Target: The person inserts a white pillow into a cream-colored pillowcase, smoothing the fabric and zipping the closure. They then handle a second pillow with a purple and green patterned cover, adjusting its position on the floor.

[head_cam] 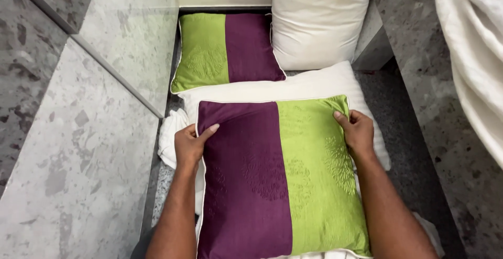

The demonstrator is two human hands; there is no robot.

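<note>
On the white pillow [314, 83], both hands clasp the near cushion [277, 180]. Left hand [189, 146] grips its left edge, right hand [359, 133] its right. Its near edge is cut off.

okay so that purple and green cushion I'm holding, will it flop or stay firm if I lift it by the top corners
The cushion will probably sag a little but keep its shape: it looks plump and evenly filled. Likely light, since the left hand and right hand only pinch its edges. The sheeny fabric may be slightly slippery.

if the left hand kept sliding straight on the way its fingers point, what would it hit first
The left hand grips the near cushion at its purple edge, fingers pointing up and to the right. Straight on, it would likely cross that cushion's purple top corner, then meet the white pillow beneath; depth is unclear.
</note>
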